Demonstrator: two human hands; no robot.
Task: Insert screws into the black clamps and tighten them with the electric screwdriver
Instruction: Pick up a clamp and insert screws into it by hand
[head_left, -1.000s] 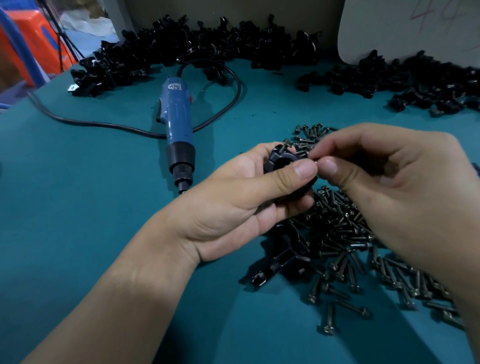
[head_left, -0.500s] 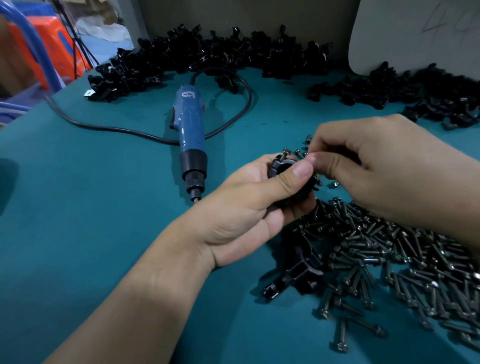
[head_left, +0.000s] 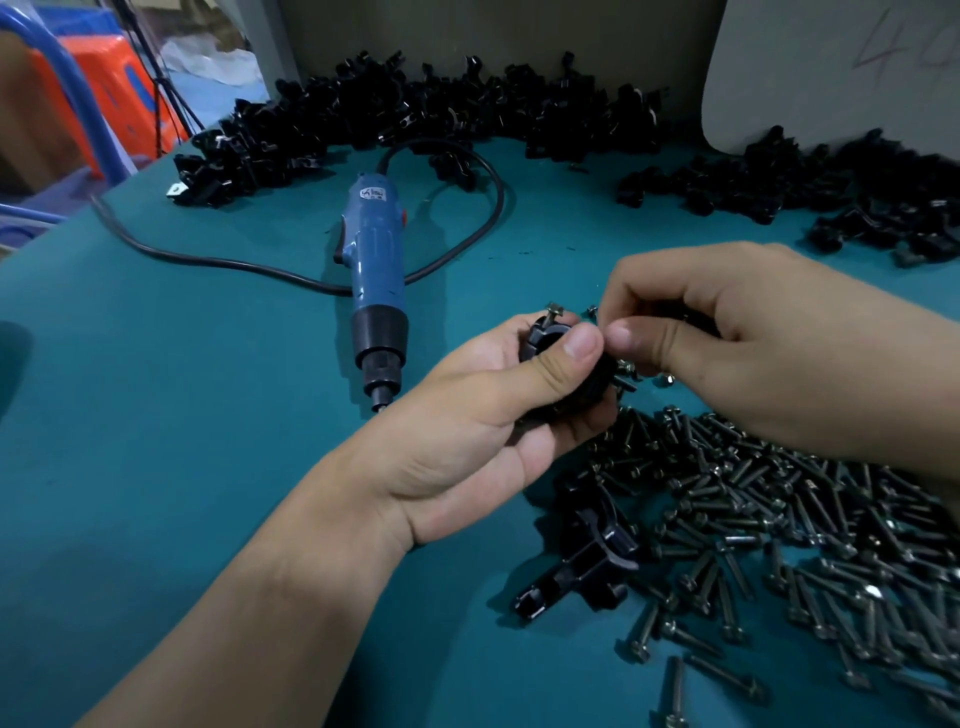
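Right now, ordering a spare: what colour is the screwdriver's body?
The electric screwdriver is blue; head view.

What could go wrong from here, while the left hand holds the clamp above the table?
1. The screw standing in the black clamp looks loosely seated; it may fall out if the left hand tilts.
2. The fingers of the right hand hide part of the clamp, so a screw might enter crooked.
3. A dropped screw would get lost in the screw pile below.

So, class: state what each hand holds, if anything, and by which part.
Left hand grips a black clamp around its ring body, thumb across the front. Right hand pinches at the clamp's edge; what it holds is hidden.
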